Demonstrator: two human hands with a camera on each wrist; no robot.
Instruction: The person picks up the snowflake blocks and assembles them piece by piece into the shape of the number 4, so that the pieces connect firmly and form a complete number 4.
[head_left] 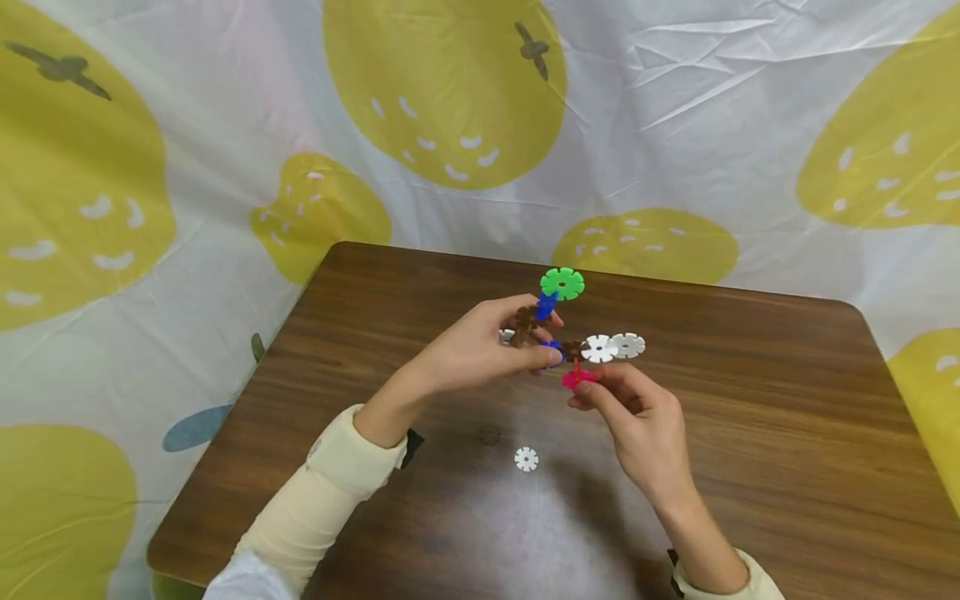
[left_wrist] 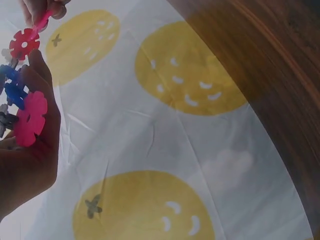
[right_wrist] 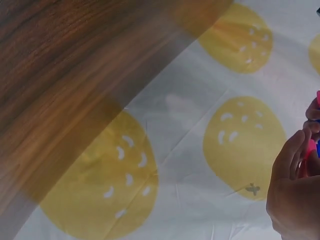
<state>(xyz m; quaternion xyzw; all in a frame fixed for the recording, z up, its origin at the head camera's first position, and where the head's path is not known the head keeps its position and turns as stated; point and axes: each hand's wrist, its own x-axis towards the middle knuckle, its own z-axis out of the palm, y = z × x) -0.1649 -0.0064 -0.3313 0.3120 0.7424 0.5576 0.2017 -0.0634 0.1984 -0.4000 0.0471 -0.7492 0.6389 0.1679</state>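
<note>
My left hand (head_left: 487, 346) grips a joined figure of notched plastic discs, held above the table. A green disc (head_left: 573, 285) tops it on a blue disc (head_left: 547, 306), with brown discs (head_left: 525, 327) below. White discs (head_left: 606, 349) extend to the right. In the left wrist view, a pink disc (left_wrist: 36, 112) lies against the left palm, and a red disc (left_wrist: 19, 50) stands out past the fingertips. My right hand (head_left: 648, 421) pinches a pink disc (head_left: 572, 381) between thumb and fingers, right at the red disc's edge.
A loose white disc (head_left: 521, 454) and a brown disc (head_left: 483, 435) lie on the wooden table (head_left: 787, 400) below the hands. Behind the table hangs a white curtain (head_left: 480, 221) printed with yellow fruit shapes.
</note>
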